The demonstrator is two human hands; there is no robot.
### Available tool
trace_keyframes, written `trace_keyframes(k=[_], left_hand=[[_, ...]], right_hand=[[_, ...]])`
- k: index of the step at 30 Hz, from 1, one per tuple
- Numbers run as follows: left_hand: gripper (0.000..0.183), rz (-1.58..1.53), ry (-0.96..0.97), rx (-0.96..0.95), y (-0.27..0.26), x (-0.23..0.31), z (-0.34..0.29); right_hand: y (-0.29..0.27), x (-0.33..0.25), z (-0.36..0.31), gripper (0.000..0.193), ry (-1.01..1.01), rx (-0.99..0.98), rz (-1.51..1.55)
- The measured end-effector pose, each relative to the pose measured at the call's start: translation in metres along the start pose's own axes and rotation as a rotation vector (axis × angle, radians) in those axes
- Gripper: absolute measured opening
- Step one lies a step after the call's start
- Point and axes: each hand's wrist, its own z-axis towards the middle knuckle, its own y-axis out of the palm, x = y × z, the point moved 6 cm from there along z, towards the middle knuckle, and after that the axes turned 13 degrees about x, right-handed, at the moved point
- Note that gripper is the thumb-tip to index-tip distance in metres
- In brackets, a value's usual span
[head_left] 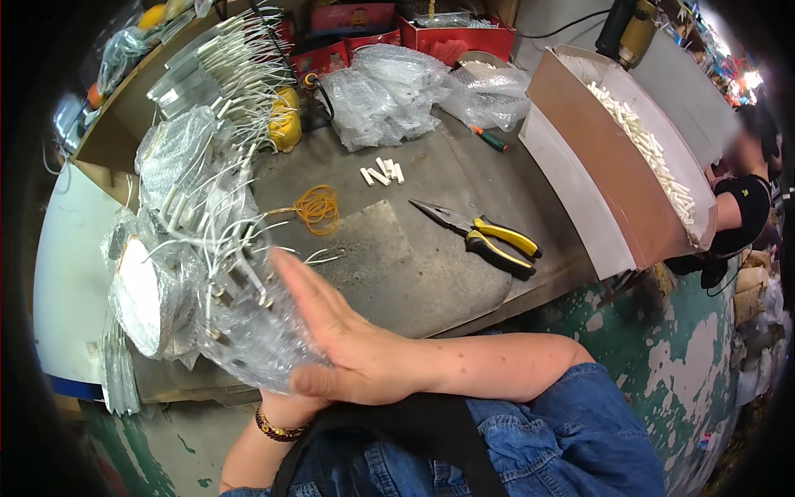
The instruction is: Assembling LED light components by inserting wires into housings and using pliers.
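Observation:
A bubble-wrapped bundle [257,340], with white wires and small metal ends sticking out of its top, is at the table's near left edge. My right hand [348,340] lies flat along its right side, fingers stretched out and thumb apart. My left hand [294,406] reaches up from below, a beaded bracelet on its wrist; the bundle and my right hand hide its fingers. More bubble-wrapped pieces with white wires [178,166] lie just beyond and to the left. Close by are a coil of orange wire [316,209] and a flat metal plate [373,257].
Long-nose pliers [484,236] with yellow-black handles lie mid-table, several white tubes [383,171] beyond them. A cardboard box [592,157] of similar tubes stands right. Bubble wrap [389,91], a screwdriver [490,139] and red boxes [455,37] are farther back. Another person [741,199] is at far right.

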Motion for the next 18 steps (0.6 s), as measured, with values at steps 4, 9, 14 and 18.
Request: trace_keyframes(k=[4, 9, 14, 18], left_hand=[[0.101, -0.301, -0.104, -0.024, -0.008, -0.001, -0.008], [0.108, -0.053, -0.071, 0.024, -0.058, 0.037, -0.014], [0.107, 0.709, 0.269, -0.015, -0.042, 0.072, -0.010], [0.106, 1.818, 0.549, -0.440, 0.003, 0.049, 0.013]], right_hand=[[-0.012, -0.016, -0.008, 0.107, -0.009, -0.088, -0.203], [-0.149, 0.008, -0.038, 0.072, -0.016, 0.209, -1.311], [-0.194, 0.033, -0.086, 0.047, 0.114, 0.221, -1.429], [-0.205, -0.001, -0.098, 0.047, 0.205, 0.193, -1.653]])
